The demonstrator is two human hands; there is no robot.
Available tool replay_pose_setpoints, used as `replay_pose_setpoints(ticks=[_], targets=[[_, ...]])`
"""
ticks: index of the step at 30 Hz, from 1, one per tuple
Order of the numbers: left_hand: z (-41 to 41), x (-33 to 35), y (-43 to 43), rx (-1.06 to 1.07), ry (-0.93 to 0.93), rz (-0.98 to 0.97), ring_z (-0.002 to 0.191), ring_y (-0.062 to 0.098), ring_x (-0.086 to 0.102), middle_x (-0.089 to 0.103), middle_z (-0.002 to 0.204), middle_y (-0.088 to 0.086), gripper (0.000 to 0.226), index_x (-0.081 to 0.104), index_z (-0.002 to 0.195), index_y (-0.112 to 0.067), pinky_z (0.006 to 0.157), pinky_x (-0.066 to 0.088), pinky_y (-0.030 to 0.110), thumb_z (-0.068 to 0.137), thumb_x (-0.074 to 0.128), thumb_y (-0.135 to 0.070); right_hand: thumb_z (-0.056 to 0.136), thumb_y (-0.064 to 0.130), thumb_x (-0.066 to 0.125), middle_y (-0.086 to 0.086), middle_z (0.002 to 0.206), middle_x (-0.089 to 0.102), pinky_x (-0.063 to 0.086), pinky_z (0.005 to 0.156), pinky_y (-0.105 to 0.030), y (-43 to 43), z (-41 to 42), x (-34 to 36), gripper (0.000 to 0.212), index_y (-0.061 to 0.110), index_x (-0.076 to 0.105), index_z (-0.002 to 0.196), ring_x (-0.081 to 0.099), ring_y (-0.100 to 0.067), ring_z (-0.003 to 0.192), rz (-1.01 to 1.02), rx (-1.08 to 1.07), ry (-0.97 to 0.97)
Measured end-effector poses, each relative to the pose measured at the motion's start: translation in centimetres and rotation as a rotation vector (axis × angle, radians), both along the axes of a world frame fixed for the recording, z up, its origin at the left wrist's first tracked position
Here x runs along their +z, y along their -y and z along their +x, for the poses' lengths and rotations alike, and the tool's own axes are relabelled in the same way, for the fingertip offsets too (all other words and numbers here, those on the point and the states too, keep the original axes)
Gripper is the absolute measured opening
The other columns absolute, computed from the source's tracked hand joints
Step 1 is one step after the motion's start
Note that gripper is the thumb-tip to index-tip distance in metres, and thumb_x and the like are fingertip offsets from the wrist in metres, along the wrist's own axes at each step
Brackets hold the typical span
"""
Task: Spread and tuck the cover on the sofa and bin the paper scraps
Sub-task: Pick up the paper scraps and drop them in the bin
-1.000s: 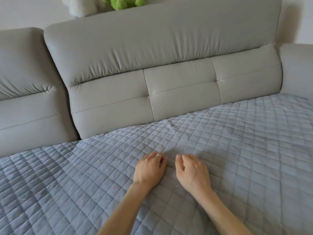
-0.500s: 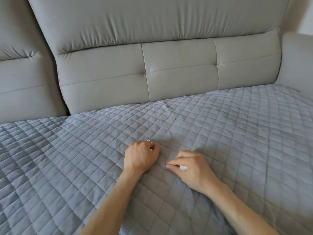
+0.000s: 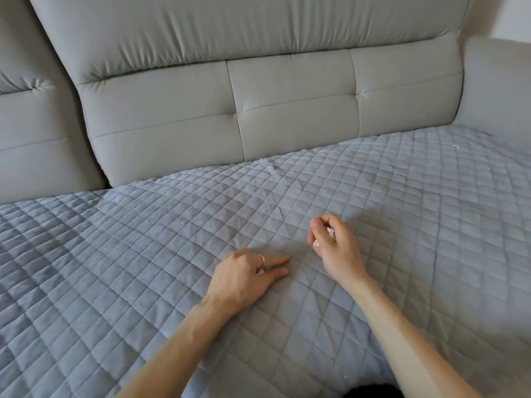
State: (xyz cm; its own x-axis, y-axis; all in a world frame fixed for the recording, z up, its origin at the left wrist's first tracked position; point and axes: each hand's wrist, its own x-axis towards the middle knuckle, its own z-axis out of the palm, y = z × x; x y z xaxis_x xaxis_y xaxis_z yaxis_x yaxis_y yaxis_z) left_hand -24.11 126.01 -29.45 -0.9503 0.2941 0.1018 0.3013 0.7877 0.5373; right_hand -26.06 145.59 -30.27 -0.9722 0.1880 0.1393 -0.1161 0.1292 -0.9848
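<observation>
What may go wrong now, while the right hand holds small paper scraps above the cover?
The right hand holds the paper scraps only in curled fingers; one may fall onto the cover. A white speck near the armrest may be overlooked. The left hand, resting on the cover, may crease it.

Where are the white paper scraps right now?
Head view, right of centre: the paper scraps sit in the right hand, its fingers curled round them, over the cover, beside the left hand.

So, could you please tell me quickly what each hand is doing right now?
Left hand: open, resting on the cover.
Right hand: closed, holding paper scraps.
</observation>
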Motion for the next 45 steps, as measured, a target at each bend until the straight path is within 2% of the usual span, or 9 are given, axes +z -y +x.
replay_pose_setpoints(ticks=[5, 9, 14, 20, 26, 33, 38, 42, 45], targets=[[-0.1, -0.3, -1.5, 0.108, -0.079, -0.021, 0.096, 0.004, 0.062, 0.072, 0.096, -0.020, 0.023, 0.072, 0.100, -0.048, 0.083, 0.051, 0.027, 0.085, 0.060, -0.060, 0.099, 0.022, 0.055, 0.008, 0.063, 0.064, 0.043, 0.061, -0.022, 1.4, 0.3, 0.0, 0.020, 0.014, 0.058, 0.080, 0.055, -0.005, 0.060, 0.148, -0.030, -0.059], [0.6, -1.4, -1.9, 0.185, -0.097, -0.045, 0.087, 0.017, 0.064, 0.067, 0.084, -0.006, 0.029, 0.068, 0.101, -0.040, 0.074, 0.052, 0.035, 0.089, 0.052, -0.060, 0.097, 0.021, 0.060, 0.006, 0.079, 0.073, 0.045, 0.062, -0.018, 0.1, 4.0, 0.9, 0.013, 0.013, 0.066, 0.089, 0.060, -0.001, 0.064, 0.186, 0.179, 0.008], [1.3, -1.7, -1.0, 0.141, -0.038, 0.011, 0.081, 0.016, 0.061, 0.062, 0.079, -0.006, 0.022, 0.064, 0.094, -0.036, 0.072, 0.050, 0.034, 0.091, 0.054, -0.055, 0.083, 0.030, 0.076, 0.012, 0.089, 0.074, 0.049, 0.085, -0.017, -3.0, 11.1, 0.6, 0.007, 0.027, 0.080, 0.089, 0.068, -0.003, 0.090, 0.337, 0.404, 0.147], [0.3, -0.7, -1.4, 0.137, -0.098, 0.018, 0.074, 0.011, 0.051, 0.060, 0.078, -0.004, 0.020, 0.065, 0.095, -0.036, 0.064, 0.036, 0.028, 0.092, 0.055, -0.053, 0.082, 0.031, 0.078, 0.014, 0.081, 0.066, 0.052, 0.066, -0.026, -5.2, 13.1, 0.4, 0.012, 0.027, 0.081, 0.092, 0.065, -0.009, 0.071, 0.668, 0.473, -0.035], [2.2, -2.2, -2.1, 0.103, -0.088, 0.036, 0.081, 0.018, 0.059, 0.064, 0.079, 0.002, 0.019, 0.065, 0.093, -0.036, 0.065, 0.037, 0.029, 0.090, 0.056, -0.053, 0.089, 0.037, 0.067, 0.008, 0.082, 0.064, 0.049, 0.061, -0.028, -5.7, 16.1, -1.4, 0.019, 0.023, 0.080, 0.093, 0.059, -0.007, 0.068, 0.800, 0.541, -0.192], [3.0, -3.0, -2.8, 0.105, -0.070, 0.053, 0.080, 0.019, 0.058, 0.063, 0.078, 0.002, 0.022, 0.068, 0.095, -0.033, 0.066, 0.040, 0.030, 0.090, 0.058, -0.051, 0.092, 0.026, 0.069, 0.006, 0.078, 0.060, 0.047, 0.056, -0.026, -6.7, 16.5, -2.7, 0.011, 0.018, 0.076, 0.088, 0.051, -0.012, 0.069, 1.047, 0.567, -0.480], [4.1, -2.6, -2.9, 0.133, 0.073, 0.163, 0.069, 0.011, 0.058, 0.062, 0.068, -0.009, 0.022, 0.063, 0.092, -0.025, 0.063, 0.043, 0.030, 0.095, 0.054, -0.045, 0.093, 0.035, 0.064, 0.011, 0.088, 0.060, 0.050, 0.073, -0.026, -5.9, 15.3, -2.0, 0.019, 0.019, 0.073, 0.088, 0.059, -0.008, 0.078, 0.781, 0.559, -0.057], [3.6, -1.3, -2.8, 0.195, 0.230, 0.431, 0.051, 0.009, 0.039, 0.043, 0.054, -0.007, 0.029, 0.048, 0.074, -0.012, 0.051, 0.034, 0.023, 0.097, 0.043, -0.028, 0.096, 0.035, 0.059, 0.012, 0.088, 0.061, 0.042, 0.076, -0.013, -3.6, 11.0, -0.4, 0.016, 0.022, 0.065, 0.088, 0.059, -0.004, 0.084, 0.733, 0.413, 0.005], [5.2, -2.1, -3.4, 0.276, 0.469, 0.749, 0.050, 0.014, 0.026, 0.032, 0.051, -0.005, 0.041, 0.034, 0.052, -0.022, 0.046, 0.026, 0.027, 0.093, 0.042, -0.020, 0.099, 0.032, 0.053, 0.010, 0.077, 0.060, 0.041, 0.067, -0.019, -3.4, 10.5, -1.6, 0.020, 0.022, 0.057, 0.082, 0.056, -0.004, 0.073, 0.661, 0.310, 0.045]])
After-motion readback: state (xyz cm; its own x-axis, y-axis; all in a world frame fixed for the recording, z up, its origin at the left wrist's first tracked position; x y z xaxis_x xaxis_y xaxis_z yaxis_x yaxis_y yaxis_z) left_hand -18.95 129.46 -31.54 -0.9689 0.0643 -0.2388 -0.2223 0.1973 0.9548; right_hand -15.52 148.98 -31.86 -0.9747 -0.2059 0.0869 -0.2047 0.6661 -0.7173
